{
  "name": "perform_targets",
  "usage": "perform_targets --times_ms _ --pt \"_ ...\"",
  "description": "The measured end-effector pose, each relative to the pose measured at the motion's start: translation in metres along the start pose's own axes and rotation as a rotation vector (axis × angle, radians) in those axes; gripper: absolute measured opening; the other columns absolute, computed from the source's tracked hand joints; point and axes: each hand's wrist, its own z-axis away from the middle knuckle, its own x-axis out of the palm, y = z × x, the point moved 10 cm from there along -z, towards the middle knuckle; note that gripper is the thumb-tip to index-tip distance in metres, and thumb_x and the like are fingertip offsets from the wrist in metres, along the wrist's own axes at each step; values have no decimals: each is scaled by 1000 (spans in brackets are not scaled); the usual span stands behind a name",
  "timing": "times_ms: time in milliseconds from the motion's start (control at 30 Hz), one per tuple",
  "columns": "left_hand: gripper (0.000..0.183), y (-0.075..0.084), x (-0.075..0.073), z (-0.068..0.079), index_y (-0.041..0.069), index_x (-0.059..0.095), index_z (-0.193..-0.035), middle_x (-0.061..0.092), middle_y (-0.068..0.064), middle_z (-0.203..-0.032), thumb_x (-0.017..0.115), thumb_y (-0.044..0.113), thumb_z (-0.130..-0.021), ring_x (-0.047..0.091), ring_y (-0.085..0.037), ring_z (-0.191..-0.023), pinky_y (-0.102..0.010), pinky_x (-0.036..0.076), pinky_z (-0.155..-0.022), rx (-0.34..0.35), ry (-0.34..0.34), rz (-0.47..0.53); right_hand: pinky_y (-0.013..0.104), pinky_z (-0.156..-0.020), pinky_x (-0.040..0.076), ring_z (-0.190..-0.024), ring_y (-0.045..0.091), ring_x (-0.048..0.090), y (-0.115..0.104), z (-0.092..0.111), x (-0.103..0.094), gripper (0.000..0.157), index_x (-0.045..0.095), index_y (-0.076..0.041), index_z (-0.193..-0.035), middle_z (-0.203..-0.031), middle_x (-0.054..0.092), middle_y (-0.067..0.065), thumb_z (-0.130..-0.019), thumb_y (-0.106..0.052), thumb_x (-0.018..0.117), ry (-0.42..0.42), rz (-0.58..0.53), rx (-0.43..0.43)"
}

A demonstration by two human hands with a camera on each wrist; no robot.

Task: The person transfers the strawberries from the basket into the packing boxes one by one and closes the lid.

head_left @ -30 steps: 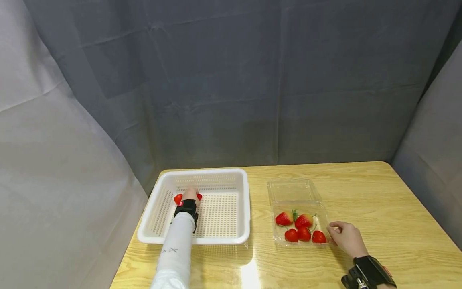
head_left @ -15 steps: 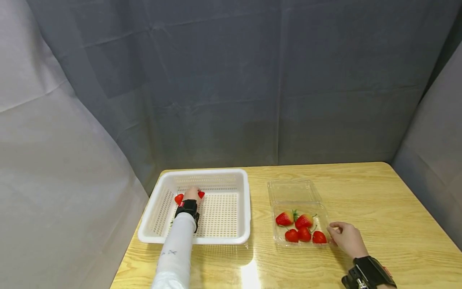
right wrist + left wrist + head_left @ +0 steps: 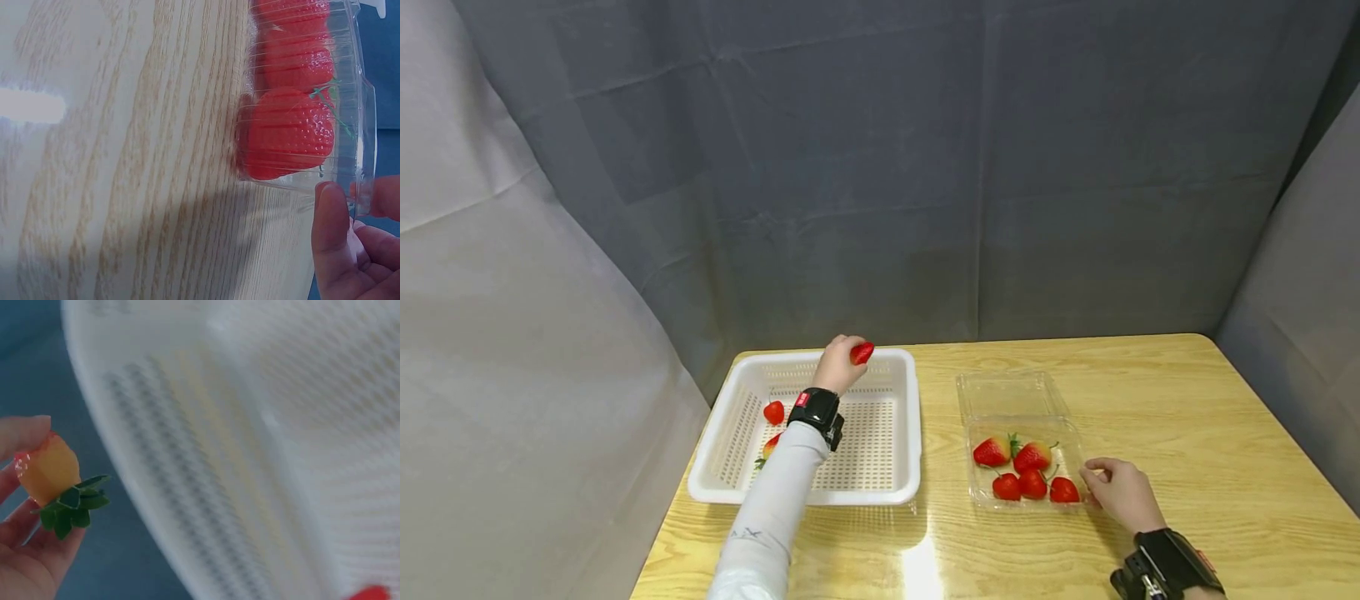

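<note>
Up over the back of the white basket (image 3: pixel 917 450), my left hand (image 3: pixel 837 367) pinches a strawberry (image 3: pixel 862 353). In the left wrist view that strawberry (image 3: pixel 50 472) shows a pale orange side and green leaves, between thumb and fingers. My right hand (image 3: pixel 1122 493) holds the front right corner of an open clear plastic box (image 3: pixel 1015 396), thumb and fingertips on its rim in the right wrist view. Inside the box lie two strawberries (image 3: pixel 1032 457) behind several smaller red fruits (image 3: pixel 1063 490) with thin green stems.
Within the basket are one red fruit (image 3: pixel 773 412) and a strawberry (image 3: pixel 771 447) partly covered by my left sleeve (image 3: pixel 775 508). Both containers stand on a wooden table (image 3: pixel 1187 417), with a grey cloth (image 3: pixel 865 183) hanging behind.
My left hand has risen from the basket floor, up and to the right, bringing a strawberry with it. Another strawberry in the basket has come into sight. The right hand stays put.
</note>
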Motion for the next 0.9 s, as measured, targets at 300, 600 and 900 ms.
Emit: perform_targets --times_ms 300,600,900 --pt "39 110 15 -15 8 61 -113 59 -7 -106 71 9 -75 56 -20 -96 -29 45 -84 148 -110 31 27 -48 36 -52 18 56 0 1 0 34 56 16 -107 -58 57 5 -88 -12 53 -3 0 4" --pt "41 194 62 -3 11 60 -116 58 -3 -105 71 12 -77 56 -13 -92 -16 44 -79 319 -235 -17 26 -47 34 -51 18 55 -2 2 1 33 56 16 -107 -57 56 4 -88 -11 53 -1 2 -3" --pt "42 228 128 25 17 62 -115 58 2 -104 73 15 -75 54 -5 -87 -9 41 -73 378 -391 -124 26 -47 35 -50 16 54 -3 1 2 32 57 15 -106 -57 55 4 -87 -11 54 18 6 -2"
